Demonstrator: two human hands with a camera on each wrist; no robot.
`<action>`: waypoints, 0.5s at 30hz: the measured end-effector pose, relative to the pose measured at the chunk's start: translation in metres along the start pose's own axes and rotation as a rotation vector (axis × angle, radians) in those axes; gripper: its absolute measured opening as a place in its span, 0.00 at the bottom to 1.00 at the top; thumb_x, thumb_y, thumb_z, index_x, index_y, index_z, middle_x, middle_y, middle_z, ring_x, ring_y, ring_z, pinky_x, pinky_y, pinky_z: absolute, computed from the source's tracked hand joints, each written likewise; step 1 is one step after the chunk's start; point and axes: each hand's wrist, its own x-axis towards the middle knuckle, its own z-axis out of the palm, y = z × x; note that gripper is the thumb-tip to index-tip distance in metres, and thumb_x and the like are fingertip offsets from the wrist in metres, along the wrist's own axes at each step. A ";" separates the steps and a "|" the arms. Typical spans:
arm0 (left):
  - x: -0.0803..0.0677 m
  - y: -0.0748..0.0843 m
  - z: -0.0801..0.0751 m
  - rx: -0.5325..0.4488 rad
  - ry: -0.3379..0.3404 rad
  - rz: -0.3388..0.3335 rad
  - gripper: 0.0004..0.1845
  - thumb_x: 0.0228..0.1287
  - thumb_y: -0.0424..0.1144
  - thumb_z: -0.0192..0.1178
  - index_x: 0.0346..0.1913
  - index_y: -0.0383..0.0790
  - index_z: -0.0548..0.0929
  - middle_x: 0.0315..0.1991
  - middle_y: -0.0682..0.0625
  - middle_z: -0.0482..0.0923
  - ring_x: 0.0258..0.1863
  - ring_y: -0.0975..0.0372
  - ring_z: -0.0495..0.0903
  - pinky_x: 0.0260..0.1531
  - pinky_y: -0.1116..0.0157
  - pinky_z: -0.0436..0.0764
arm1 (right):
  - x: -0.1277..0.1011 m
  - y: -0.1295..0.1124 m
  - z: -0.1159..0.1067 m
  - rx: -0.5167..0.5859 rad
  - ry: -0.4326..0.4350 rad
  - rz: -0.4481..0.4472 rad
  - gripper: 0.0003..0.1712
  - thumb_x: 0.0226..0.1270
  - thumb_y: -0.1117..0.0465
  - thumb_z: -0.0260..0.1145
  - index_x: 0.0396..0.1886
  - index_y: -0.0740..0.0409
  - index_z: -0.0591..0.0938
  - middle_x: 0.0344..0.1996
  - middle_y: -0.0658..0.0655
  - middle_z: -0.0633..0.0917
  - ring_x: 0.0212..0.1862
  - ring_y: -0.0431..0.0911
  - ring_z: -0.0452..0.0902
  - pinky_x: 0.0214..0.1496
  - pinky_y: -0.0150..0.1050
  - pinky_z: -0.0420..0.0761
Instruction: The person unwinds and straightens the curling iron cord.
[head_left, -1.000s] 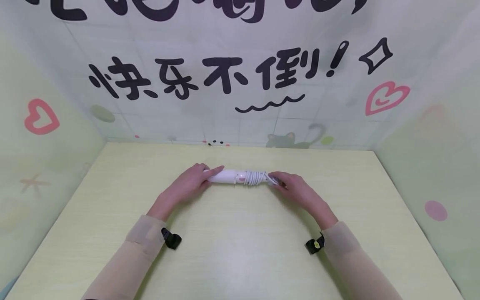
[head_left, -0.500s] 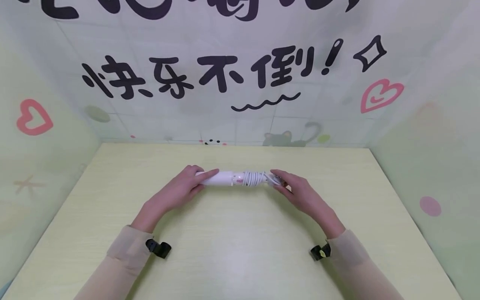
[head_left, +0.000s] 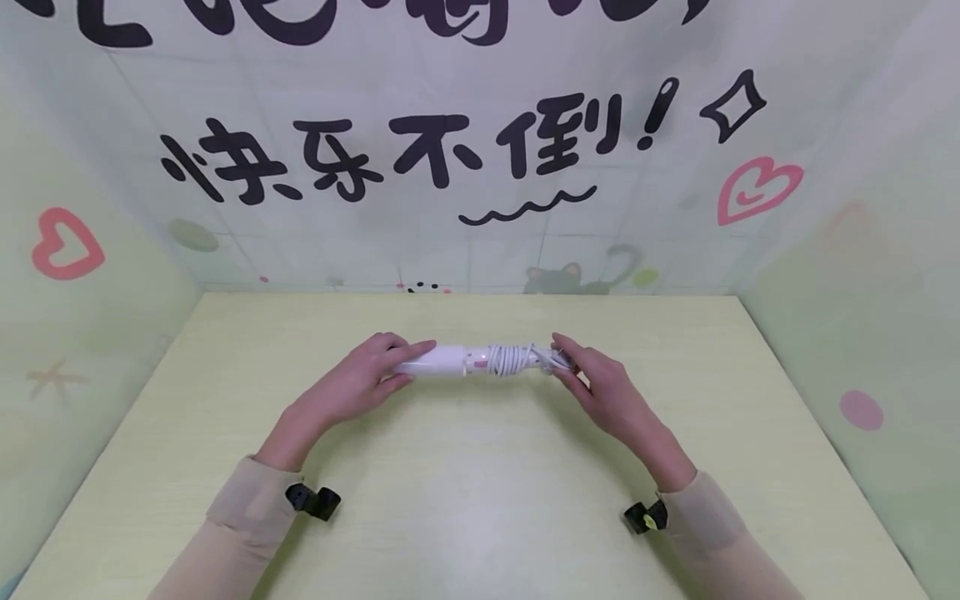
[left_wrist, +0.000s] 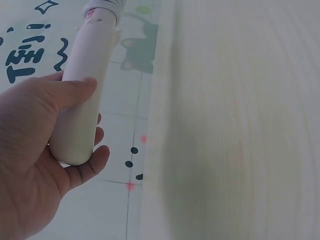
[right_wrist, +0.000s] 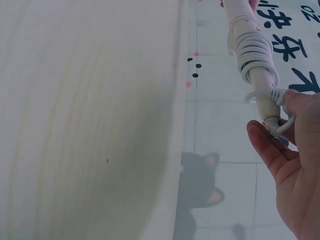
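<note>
Pale yellow tabletop [head_left: 480,500], cartoon-printed backdrop [head_left: 480,167] behind with black lettering and pink hearts. Held just above the far middle of the tabletop is a white wand-shaped appliance [head_left: 450,361], lying crosswise, with its white cord [head_left: 510,358] coiled round the right portion. Left hand [head_left: 360,385] wraps the plain end, thumb over the top and fingers curled beneath. Right hand [head_left: 607,392] pinches the cord end at the appliance's tip with thumb and fingertips. Beige sleeves [head_left: 247,517] cover both forearms.
</note>
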 end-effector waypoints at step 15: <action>0.000 0.008 -0.001 -0.009 0.127 0.032 0.30 0.56 0.33 0.78 0.64 0.42 0.84 0.43 0.43 0.79 0.39 0.55 0.78 0.36 0.58 0.80 | 0.001 -0.013 0.002 -0.020 0.068 0.028 0.30 0.62 0.77 0.71 0.64 0.77 0.74 0.48 0.66 0.86 0.35 0.49 0.79 0.30 0.44 0.79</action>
